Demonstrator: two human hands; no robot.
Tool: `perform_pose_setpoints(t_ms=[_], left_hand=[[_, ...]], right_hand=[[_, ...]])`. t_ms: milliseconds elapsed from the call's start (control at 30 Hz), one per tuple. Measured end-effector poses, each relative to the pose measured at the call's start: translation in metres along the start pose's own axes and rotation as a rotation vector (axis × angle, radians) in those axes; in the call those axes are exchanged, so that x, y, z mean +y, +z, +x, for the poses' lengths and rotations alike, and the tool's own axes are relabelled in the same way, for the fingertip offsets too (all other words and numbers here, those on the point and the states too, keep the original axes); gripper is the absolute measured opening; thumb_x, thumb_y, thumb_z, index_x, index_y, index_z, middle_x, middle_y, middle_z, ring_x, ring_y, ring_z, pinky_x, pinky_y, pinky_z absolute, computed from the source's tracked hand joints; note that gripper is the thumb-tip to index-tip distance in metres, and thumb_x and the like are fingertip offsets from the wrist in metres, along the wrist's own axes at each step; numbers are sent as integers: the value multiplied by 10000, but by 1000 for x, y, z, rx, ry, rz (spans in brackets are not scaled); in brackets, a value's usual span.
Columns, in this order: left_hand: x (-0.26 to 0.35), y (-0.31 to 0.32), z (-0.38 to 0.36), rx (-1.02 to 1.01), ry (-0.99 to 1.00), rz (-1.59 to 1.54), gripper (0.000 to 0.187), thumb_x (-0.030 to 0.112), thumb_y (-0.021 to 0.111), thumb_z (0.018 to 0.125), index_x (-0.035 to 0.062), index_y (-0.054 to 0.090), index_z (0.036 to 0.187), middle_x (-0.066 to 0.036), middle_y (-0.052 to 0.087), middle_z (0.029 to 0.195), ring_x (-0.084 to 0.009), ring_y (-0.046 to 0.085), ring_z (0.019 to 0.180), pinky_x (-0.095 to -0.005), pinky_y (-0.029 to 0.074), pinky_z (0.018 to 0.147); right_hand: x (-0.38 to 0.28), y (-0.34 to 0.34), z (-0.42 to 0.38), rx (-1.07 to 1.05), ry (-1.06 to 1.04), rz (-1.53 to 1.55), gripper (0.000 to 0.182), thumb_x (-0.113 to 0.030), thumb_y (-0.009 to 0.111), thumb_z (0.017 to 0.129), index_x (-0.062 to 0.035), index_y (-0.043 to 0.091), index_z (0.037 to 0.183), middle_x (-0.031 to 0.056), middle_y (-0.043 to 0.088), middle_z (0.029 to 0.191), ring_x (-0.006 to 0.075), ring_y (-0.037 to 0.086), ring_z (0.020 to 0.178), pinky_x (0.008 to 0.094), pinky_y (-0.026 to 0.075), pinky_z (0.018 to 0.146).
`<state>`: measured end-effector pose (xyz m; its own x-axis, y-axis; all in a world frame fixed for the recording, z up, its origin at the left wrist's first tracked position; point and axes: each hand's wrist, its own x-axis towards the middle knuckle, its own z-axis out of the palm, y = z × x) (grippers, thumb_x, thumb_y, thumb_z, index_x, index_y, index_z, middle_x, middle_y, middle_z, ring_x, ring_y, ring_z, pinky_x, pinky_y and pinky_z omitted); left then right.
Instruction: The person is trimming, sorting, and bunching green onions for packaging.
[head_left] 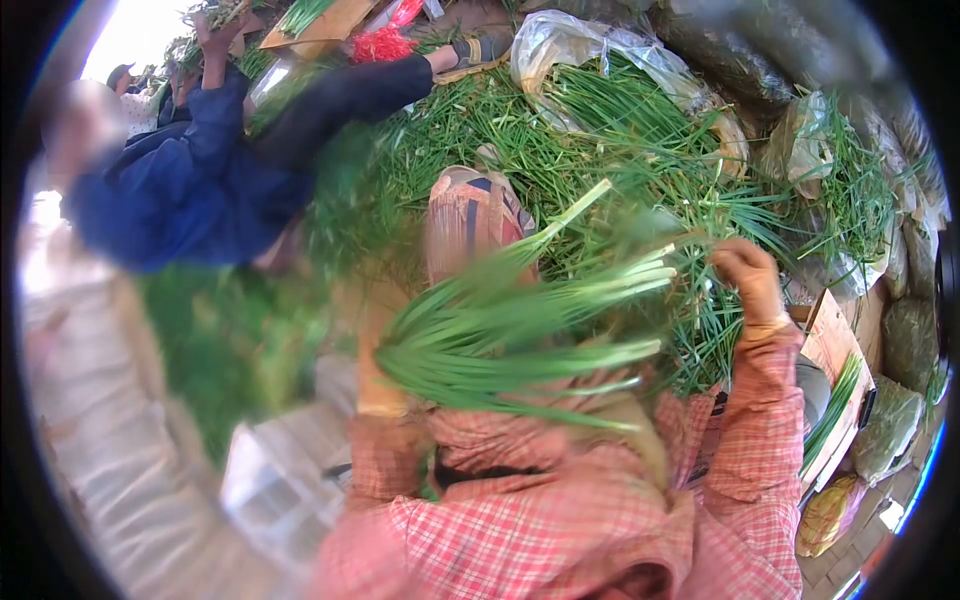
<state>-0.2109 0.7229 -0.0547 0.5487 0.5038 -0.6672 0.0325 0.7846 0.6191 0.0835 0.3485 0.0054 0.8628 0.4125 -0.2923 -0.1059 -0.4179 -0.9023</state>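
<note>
A bunch of scallions (500, 345), long and green with pale stem ends, lies across the front of my body. Its pale ends fan out to the right, and motion smears the leaves. My left hand (378, 325) is closed round the leafy end at the left, its fingers partly hidden by the leaves. To the right of the pale ends, my right hand (745, 272) is raised apart from the bunch with its fingers pinched together. A thin brownish wisp shows by its fingertips, too blurred to name.
Loose green stalks (450, 150) cover the ground ahead. An open clear plastic bag (560, 50) holds more stalks. Filled bags (740, 60) are piled at the right. A wooden board (830, 350) bears stalks by my right arm. A person in blue (190, 200) sits at the left, leg stretched out.
</note>
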Motion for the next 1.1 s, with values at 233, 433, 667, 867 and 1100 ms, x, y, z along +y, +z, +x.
perform_pose_setpoints(t_ms=[233, 433, 667, 867, 1100], left_hand=[[0, -11, -4, -10, 224, 209, 476, 387, 276, 947, -12, 501, 1077, -129, 570, 974, -214, 554, 901, -346, 451, 836], [4, -6, -16, 48, 547, 814, 467, 368, 250, 959, -2, 521, 1049, -112, 574, 966, -202, 551, 907, -339, 442, 843], [-3, 1, -30, -117, 215, -2, 360, 341, 419, 918, 57, 510, 1119, -114, 544, 1100, -221, 506, 1016, -367, 378, 925], [0, 27, -49, 33, 247, -10, 252, 355, 423, 916, 131, 498, 829, -59, 523, 874, -216, 499, 912, -386, 384, 897], [6, 23, -58, 11, 267, -42, 301, 380, 361, 934, 113, 495, 963, -27, 463, 837, -192, 470, 843, -363, 413, 808]], right_hand=[[39, -57, -39, 550, -59, -858, 398, -151, 663, 710, -101, 569, 1094, 119, 600, 938, 203, 573, 775, 308, 452, 687], [-50, 41, -41, 137, -472, -533, 102, -117, 638, 721, -28, 595, 697, 89, 545, 707, 252, 525, 638, 364, 409, 579], [-44, 107, -46, -134, -374, -938, 401, -484, 588, 726, -94, 664, 672, 98, 613, 680, 275, 579, 718, 427, 409, 702], [-15, 134, -48, -129, -321, -380, 210, -330, 616, 679, -127, 647, 638, 75, 608, 664, 247, 575, 690, 400, 426, 659], [-47, 170, -87, -171, -1260, -785, 47, -155, 525, 666, -126, 499, 691, 35, 461, 634, 182, 480, 570, 286, 416, 540]])
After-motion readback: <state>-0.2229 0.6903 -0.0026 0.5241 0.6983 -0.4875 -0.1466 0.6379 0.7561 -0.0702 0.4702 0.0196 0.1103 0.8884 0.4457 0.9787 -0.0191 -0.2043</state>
